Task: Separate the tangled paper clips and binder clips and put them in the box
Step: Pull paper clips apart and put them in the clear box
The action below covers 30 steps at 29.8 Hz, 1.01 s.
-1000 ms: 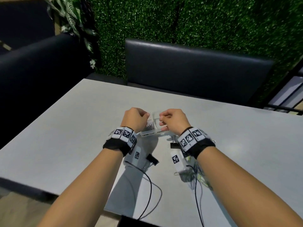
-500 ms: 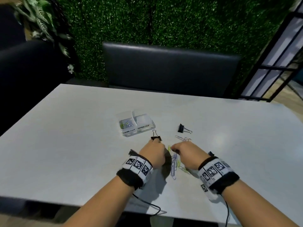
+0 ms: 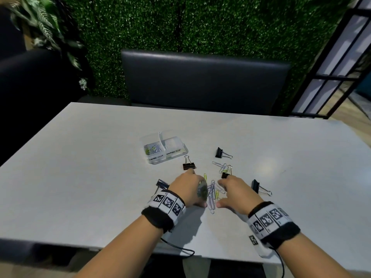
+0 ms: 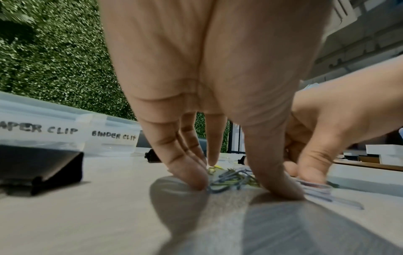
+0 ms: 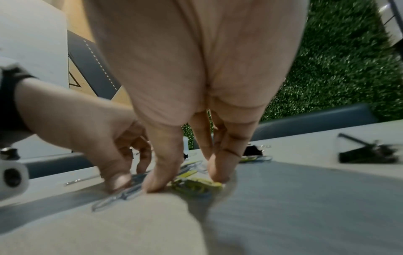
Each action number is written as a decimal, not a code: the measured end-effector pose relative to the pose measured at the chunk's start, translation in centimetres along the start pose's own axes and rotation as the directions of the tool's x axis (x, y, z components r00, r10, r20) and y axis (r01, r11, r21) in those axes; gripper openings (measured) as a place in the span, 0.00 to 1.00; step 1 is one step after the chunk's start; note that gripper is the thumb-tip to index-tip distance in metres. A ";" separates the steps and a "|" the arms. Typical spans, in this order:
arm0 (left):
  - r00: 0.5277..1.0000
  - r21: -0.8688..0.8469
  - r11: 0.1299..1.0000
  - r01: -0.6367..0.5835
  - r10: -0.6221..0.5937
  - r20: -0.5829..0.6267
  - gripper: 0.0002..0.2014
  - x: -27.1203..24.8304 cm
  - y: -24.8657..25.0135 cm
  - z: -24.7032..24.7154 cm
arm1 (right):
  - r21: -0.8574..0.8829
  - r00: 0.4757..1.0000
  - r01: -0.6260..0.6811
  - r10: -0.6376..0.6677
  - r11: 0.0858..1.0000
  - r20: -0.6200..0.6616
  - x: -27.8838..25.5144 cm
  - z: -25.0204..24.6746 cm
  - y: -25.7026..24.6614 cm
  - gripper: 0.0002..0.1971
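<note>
Both hands, left hand (image 3: 189, 188) and right hand (image 3: 236, 194), press straight fingers (image 4: 191, 176) onto the paper clips (image 3: 212, 192) on the table (image 3: 80, 177), seemingly gripping none.

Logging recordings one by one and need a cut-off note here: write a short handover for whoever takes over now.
Left hand: fingertips down on the table at the left edge of the paper clip tangle, no grip closed on a clip.
Right hand: the same on the tangle's right edge.
Box: farther back on the table, with some paper clips in its PAPER CLIP side; the BINDER CLIP side looks empty.
Loose: five binder clips, nearest the box one at, plus a smaller paper clip cluster.
Done: a few paper clips boxed.
Left: untangle the pile, box the paper clips, then all the binder clips.
</note>
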<state>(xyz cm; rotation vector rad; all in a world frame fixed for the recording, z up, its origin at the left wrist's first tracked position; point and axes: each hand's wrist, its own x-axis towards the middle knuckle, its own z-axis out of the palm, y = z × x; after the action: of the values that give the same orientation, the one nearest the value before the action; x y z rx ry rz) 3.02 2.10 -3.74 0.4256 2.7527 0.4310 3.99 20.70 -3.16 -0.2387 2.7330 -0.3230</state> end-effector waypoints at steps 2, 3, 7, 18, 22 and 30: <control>0.999 -0.012 1.000 -0.004 0.004 -0.036 0.26 0.2 0.4 -0.1 | 0.003 0.998 0.023 -0.022 1.000 -0.051 0.7 0.0 -0.9 0.18; 0.998 -0.014 1.000 -0.009 0.008 -0.062 0.22 0.4 0.4 -0.1 | 0.005 0.998 0.022 -0.021 1.000 -0.056 0.9 0.0 -1.2 0.14; 0.995 0.002 1.000 -0.006 0.006 -0.100 0.11 0.9 0.3 0.0 | 0.030 0.995 0.007 -0.004 1.000 -0.103 1.9 0.4 -1.4 0.08; 0.995 -0.113 0.993 0.045 -0.054 -0.082 0.10 1.5 -0.2 0.4 | 0.096 0.994 -0.111 0.112 0.989 -0.011 2.4 0.4 -1.0 0.15; 0.995 -0.149 0.988 0.051 -0.063 -0.082 0.08 1.4 -0.3 0.2 | 0.115 0.993 -0.122 0.121 0.986 0.018 1.3 -0.5 -1.1 0.14; 0.990 -0.248 0.968 0.020 -0.053 -0.128 0.08 0.6 -0.6 -0.2 | 0.279 0.994 -0.093 0.105 0.956 -0.029 0.2 -1.7 -0.4 0.12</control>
<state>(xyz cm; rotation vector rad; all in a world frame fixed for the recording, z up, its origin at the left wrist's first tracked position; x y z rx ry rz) 2.23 1.69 -3.90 0.2921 2.7791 0.8087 3.19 20.57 -1.56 -0.0176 2.6881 -0.6821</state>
